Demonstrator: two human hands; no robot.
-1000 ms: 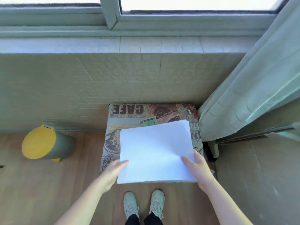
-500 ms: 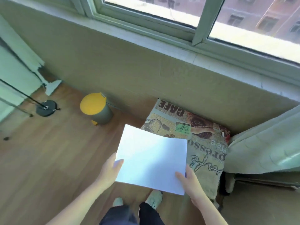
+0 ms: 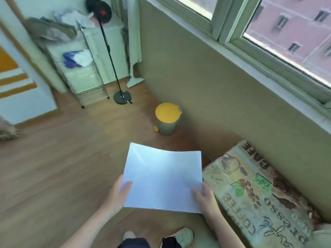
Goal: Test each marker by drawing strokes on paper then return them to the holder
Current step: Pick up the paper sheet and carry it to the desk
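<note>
Both hands are up in front of the person, and between them is a plain white sheet of paper (image 3: pixel 163 178), held in the air above the brown wood-plank floor (image 3: pixel 62 167). The left hand (image 3: pixel 116 196) grasps the sheet's near left corner, thumb lying on top of the paper and fingers hidden underneath. The right hand (image 3: pixel 207 199) takes the near right corner the same way, thumb pressed on the top face. The sheet bows slightly, its far edge lifted.

Just to the right of the paper sits a low seat covered in tan fabric printed with coffee cups, beans and lettering (image 3: pixel 259 194), pushed against the olive-beige wall (image 3: pixel 206 95) under the window (image 3: pixel 286 33). Farther off along that wall stands a small grey pedal bin with a round yellow lid (image 3: pixel 167 120). Beyond it, a black pole on a round black base (image 3: pixel 121 97) rises beside a wire rack on wheels (image 3: pixel 80 68). Two pale shoes (image 3: pixel 180 235) show at the bottom edge.
</note>
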